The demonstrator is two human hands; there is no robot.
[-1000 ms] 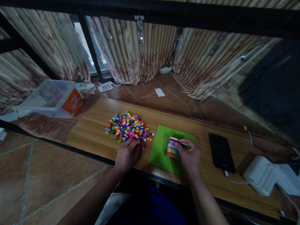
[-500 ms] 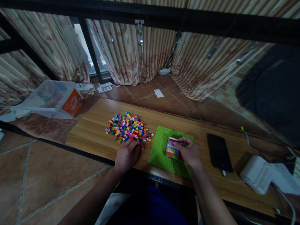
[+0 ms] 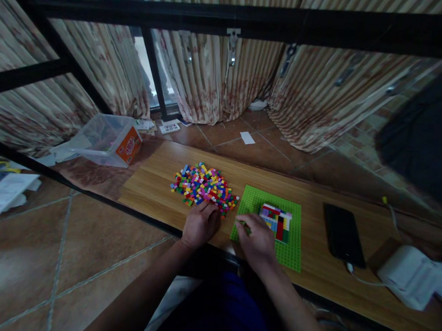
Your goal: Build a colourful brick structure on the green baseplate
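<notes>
My left hand (image 3: 202,224) rests at the near edge of a pile of small colourful toy bricks (image 3: 202,180). Its fingers are curled together, and whatever they pinch is hidden. Over the left part of a green studded baseplate (image 3: 293,246) is my right hand (image 3: 256,239), thumb and forefinger apart with no brick visible between them. Beside that hand, a flat block of joined bricks (image 3: 280,227) in red, white, blue, green and other colours sits on the baseplate. The hand covers part of its left side.
A black phone (image 3: 343,234) with a white cable lies right of the baseplate, near a white box-shaped device (image 3: 404,276). A clear plastic bin (image 3: 105,143) with an orange label stands beyond the wooden board's (image 3: 147,182) left end. Striped curtains (image 3: 210,82) hang behind.
My right hand has moved left off the brick block toward the pile, uncovering its right side. My left hand stays by the pile. The whole view has shifted, with things appearing farther right.
</notes>
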